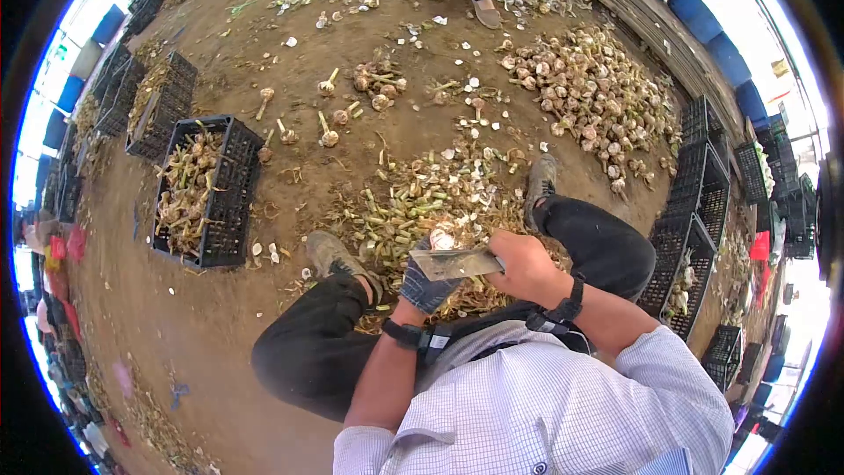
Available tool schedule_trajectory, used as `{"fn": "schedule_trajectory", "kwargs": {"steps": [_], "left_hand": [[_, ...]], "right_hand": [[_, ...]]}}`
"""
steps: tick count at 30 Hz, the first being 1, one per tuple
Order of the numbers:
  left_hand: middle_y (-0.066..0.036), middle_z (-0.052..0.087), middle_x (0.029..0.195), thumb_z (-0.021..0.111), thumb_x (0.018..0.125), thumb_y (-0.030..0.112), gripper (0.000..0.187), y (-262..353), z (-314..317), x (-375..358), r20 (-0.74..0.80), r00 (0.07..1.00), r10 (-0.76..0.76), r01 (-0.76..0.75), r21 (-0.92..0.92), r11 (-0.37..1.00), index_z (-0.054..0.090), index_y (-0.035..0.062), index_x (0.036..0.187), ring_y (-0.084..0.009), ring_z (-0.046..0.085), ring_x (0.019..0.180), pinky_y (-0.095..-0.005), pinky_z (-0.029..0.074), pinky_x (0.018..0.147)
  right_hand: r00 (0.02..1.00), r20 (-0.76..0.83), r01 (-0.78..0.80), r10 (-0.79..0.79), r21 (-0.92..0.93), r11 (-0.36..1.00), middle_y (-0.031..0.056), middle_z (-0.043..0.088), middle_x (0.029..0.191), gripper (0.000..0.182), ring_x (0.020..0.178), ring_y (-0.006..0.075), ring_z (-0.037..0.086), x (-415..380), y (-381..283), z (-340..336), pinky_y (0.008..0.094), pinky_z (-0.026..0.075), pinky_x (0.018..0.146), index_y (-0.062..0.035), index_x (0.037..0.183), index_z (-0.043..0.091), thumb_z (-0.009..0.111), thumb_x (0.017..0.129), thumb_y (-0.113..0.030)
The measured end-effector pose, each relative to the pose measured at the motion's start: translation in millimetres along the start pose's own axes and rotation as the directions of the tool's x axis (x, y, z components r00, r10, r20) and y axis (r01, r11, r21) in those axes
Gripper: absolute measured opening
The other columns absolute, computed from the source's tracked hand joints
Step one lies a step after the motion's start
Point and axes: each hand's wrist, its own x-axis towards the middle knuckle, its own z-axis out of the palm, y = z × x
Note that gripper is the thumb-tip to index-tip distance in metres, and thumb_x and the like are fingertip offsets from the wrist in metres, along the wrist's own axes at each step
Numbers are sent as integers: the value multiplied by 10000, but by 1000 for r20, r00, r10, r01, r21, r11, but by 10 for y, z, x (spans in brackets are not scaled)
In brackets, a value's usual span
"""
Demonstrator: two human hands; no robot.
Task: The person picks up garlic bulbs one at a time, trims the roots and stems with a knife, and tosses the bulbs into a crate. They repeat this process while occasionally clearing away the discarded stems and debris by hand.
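Observation:
My left hand, in a dark grey glove, is closed around a garlic bulb whose pale top shows above its fingers. In my bare right hand is a knife with a broad rectangular blade, its handle hidden in the fist. The blade lies level across the front of the gloved hand, close below the bulb. Between my feet, under both hands, spreads a heap of cut garlic stems and skins.
Left of my legs stands a black crate filled with garlic. A large pile of garlic bulbs lies ahead to the right, with black crates alongside. Loose bulbs dot the dirt floor. Another person's shoe shows at the top.

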Motion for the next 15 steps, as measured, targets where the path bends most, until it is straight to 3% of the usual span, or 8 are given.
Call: {"fn": "schedule_trajectory", "kwargs": {"steps": [2,3,6,10,15], "left_hand": [[-75,691,1098,765,762,245,472,291,-20,-43,20,998,-59,58,22,998,612,74,1175,-242,644,1020,-380,501,914],[-72,695,1084,760,763,262,458,444,-48,-56,32,993,-113,108,124,986,623,85,1162,-250,645,1009,-384,500,908],[-72,709,1010,749,764,290,376,357,-124,-74,51,999,8,-27,387,922,669,99,1077,-279,653,915,-394,507,834],[-77,710,987,746,775,289,339,376,-126,-124,26,999,-39,31,262,965,678,89,1040,-278,647,915,-405,492,837],[-76,712,981,745,793,273,315,371,-160,-155,48,992,113,-123,460,880,683,72,1027,-271,643,928,-400,486,857]], "right_hand": [[1000,-17,-12,12,3,1000,157,568,872,313,831,385,598,-29,32,56,468,495,718,-23,906,547,729,711,-188],[999,-31,-13,13,-1,1000,158,568,873,317,833,386,598,-38,50,77,470,495,719,-23,908,544,731,708,-183],[997,-68,-20,20,-3,1000,161,568,873,320,834,392,596,-45,126,161,475,492,718,-25,898,533,734,698,-172],[995,-93,-29,32,28,999,163,569,872,323,838,394,596,-50,163,225,482,488,717,-30,881,523,741,677,-153],[992,-113,-42,48,56,998,165,572,875,326,847,399,592,-23,192,356,483,485,723,-28,870,530,755,656,-129]]}}
